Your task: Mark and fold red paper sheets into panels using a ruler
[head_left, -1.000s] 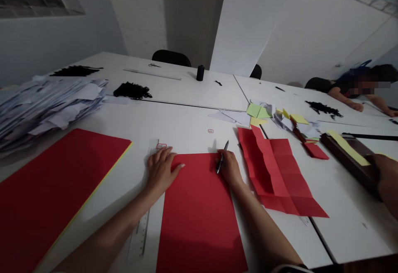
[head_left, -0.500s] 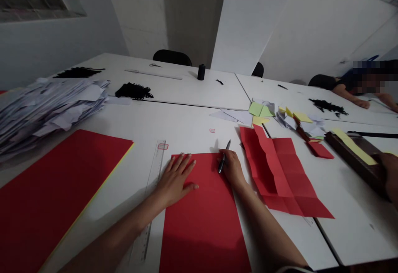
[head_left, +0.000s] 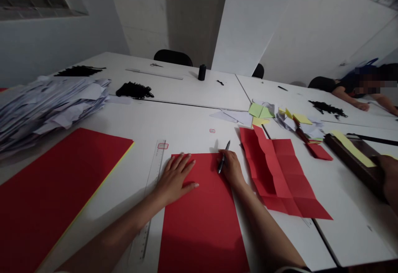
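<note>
The right hand [head_left: 231,168] pinches a pen [head_left: 223,159] at the red sheet's [head_left: 202,223] far right corner; the left hand [head_left: 175,179], fingers spread, presses its far left part. A clear ruler [head_left: 143,240] lies just left of the sheet, creased red paper [head_left: 284,173] right. Uneven palm pressure could skew the sheet.

You can pass low over the white tabletop [head_left: 186,126] beyond the flat red paper sheet [head_left: 202,231], as far as the dark seam. A second lane runs between the clear plastic ruler [head_left: 143,240] and the yellow-edged stack of red sheets [head_left: 65,177]. To your right, the creased red paper [head_left: 290,175] stands up in folds; beyond it, a dark brown box [head_left: 351,163] and another person's hand [head_left: 390,173] block you.
</note>
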The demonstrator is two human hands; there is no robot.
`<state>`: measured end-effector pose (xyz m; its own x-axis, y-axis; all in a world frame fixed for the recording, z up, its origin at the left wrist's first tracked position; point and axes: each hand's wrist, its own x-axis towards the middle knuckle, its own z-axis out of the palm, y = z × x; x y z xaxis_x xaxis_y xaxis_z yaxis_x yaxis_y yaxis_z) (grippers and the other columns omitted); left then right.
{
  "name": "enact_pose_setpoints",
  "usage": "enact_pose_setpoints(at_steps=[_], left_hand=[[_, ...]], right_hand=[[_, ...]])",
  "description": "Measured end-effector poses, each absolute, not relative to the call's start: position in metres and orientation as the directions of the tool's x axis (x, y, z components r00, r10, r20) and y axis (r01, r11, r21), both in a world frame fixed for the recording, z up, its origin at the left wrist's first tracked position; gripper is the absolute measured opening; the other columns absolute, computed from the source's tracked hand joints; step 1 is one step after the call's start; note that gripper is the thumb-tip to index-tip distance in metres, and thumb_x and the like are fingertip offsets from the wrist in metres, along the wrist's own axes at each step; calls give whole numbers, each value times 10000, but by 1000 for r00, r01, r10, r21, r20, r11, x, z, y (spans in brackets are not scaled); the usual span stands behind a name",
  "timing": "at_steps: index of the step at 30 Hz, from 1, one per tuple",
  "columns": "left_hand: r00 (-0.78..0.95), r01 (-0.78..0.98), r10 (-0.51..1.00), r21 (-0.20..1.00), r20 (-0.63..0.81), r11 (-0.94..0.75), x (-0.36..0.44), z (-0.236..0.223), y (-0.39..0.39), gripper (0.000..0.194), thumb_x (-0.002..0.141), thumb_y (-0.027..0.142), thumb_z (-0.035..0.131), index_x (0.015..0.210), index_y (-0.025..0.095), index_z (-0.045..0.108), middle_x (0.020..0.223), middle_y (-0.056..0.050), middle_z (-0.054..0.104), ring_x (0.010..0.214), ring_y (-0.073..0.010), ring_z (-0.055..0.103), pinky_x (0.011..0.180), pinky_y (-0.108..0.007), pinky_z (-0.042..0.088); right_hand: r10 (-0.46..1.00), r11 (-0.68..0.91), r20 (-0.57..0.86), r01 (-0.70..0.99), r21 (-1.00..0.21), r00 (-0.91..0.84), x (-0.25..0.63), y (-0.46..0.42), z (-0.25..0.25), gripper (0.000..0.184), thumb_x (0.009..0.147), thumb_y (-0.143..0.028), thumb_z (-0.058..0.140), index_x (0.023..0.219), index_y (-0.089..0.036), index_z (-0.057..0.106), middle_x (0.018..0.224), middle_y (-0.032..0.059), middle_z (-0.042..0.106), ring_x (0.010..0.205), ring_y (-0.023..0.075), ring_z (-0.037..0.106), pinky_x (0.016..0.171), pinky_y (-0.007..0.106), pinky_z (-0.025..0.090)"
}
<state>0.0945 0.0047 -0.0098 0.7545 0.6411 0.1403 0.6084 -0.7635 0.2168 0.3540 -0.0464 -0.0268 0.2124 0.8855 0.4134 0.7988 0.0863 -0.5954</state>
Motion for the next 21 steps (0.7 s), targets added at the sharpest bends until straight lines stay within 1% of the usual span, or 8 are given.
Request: enact_pose_setpoints(at_steps=[4, 8, 14, 19, 21], left_hand=[[753, 599, 637, 231, 164, -767, 94, -10, 5, 732, 879, 688, 401, 1473, 262, 353, 1577, -57, 265, 1466, -292, 160, 1180, -506, 118], [755, 599, 636, 228, 161, -768, 94, -10, 5, 726, 878, 687, 403, 1465, 262, 370, 1564, -63, 296, 1460, -302, 182, 1174, -519, 136], [758, 600, 636, 227, 146, -767, 93, -9, 5, 711, 888, 670, 402, 1470, 263, 362, 1574, -60, 272, 1464, -300, 166, 1178, -521, 141], [749, 586, 640, 281, 171, -760, 93, -10, 1, 698, 873, 648, 466, 1458, 278, 380, 1559, -58, 309, 1455, -308, 195, 1178, -541, 147], [742, 573, 647, 336, 175, -748, 95, -9, 2, 641, 871, 617, 499, 1420, 293, 434, 1540, -47, 349, 1443, -299, 237, 1174, -539, 176]], right_hand=[[886, 87, 412, 796, -599, 214, 354, -47, -26, 322, 883, -239, 464, 1165, -176, 605, 1075, 115, 658, 1047, 252, 571, 905, 436, 481], [895, 79, 393, 795, -601, 209, 352, -46, -25, 327, 878, -233, 478, 1170, -163, 607, 1079, 122, 659, 1046, 253, 568, 889, 416, 490], [889, 85, 408, 800, -594, 208, 352, -47, -24, 328, 870, -203, 468, 1165, -170, 608, 1074, 117, 663, 1046, 251, 566, 904, 422, 479], [893, 90, 403, 797, -597, 201, 354, -47, -28, 324, 869, -218, 483, 1164, -169, 605, 1080, 119, 658, 1049, 257, 565, 909, 430, 475], [895, 88, 397, 792, -604, 204, 354, -47, -29, 313, 870, -229, 488, 1153, -171, 610, 1072, 118, 658, 1043, 261, 565, 901, 430, 478]])
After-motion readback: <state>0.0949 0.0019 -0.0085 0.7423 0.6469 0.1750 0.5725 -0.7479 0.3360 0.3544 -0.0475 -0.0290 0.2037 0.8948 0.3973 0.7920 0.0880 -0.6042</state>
